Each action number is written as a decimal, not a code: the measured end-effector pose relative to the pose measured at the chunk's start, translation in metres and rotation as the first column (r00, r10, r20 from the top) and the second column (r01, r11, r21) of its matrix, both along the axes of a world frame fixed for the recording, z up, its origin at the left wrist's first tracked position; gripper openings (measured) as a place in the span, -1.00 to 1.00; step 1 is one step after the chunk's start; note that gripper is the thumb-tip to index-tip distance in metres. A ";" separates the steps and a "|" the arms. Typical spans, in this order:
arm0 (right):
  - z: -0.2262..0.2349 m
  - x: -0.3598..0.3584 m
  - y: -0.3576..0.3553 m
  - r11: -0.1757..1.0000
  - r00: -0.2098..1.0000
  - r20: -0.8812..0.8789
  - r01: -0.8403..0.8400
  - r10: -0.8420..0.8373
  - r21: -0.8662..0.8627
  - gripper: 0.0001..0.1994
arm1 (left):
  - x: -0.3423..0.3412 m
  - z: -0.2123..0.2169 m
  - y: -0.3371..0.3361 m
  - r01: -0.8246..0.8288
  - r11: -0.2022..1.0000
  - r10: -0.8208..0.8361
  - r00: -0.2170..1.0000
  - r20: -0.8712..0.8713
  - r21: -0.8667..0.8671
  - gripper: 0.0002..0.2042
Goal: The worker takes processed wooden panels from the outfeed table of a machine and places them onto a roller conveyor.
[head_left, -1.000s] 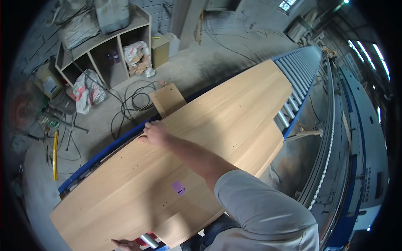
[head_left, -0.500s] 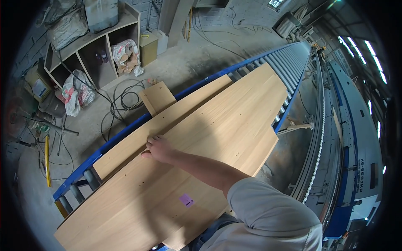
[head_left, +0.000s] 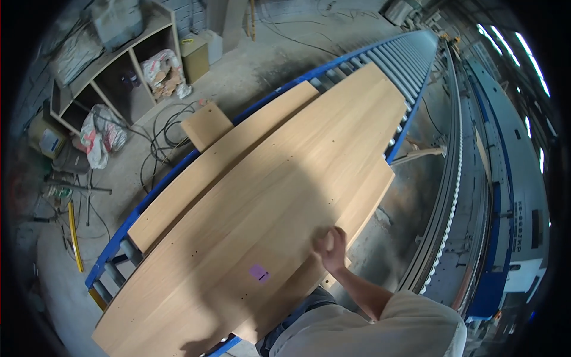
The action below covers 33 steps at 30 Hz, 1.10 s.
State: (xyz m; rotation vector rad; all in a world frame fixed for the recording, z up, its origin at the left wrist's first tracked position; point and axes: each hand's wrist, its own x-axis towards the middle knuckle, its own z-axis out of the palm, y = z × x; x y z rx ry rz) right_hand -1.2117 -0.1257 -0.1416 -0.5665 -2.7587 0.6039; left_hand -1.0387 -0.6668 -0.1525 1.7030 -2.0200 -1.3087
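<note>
My right hand [head_left: 330, 247], smeared by motion, is over the near edge of a large light wood panel [head_left: 250, 214]. Its fingers are loosely curled, with a gap beside the thumb, and I see nothing held in it. Small drilled holes dot the panel, and a purple label [head_left: 259, 273] sticks to its surface. Beyond its far edge lies a narrower wood board [head_left: 232, 156]. Another wood panel edge [head_left: 376, 187] shows on the near side, partly covered by the large panel. My left hand is out of view.
The boards rest on a blue-framed roller conveyor [head_left: 380, 62] running far right. A small wood board [head_left: 207, 127] sits by its far rail. Coiled cables [head_left: 159, 143] lie on the floor near a shelf unit [head_left: 134, 74] with bags. A long machine [head_left: 505, 160] stands right.
My right hand has left the seam between the large panel and the narrower board and come back toward me, to the near edge. The view has shifted slightly; the boards look unmoved.
</note>
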 end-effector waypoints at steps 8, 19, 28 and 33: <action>-0.046 0.081 -0.008 0.386 0.807 0.283 0.516 -0.518 -0.765 -0.43 | -0.340 0.038 0.103 0.855 0.213 -0.916 0.344 0.209 -0.474 -0.58; -0.081 0.077 -0.026 0.000 0.610 0.200 0.311 -0.766 -0.950 -0.58 | -0.492 0.021 0.326 0.994 -0.100 -0.904 -0.070 0.422 -0.049 -0.28; -0.086 0.073 -0.027 -0.163 0.580 0.265 0.223 -0.770 -0.961 -0.61 | -0.489 0.008 0.319 0.952 -0.085 -0.919 0.039 0.391 -0.295 -0.34; -0.069 0.065 -0.025 -0.233 0.544 0.310 0.208 -0.780 -0.950 -0.54 | -0.487 0.003 0.328 0.947 -0.109 -0.912 0.026 0.410 -0.302 -0.35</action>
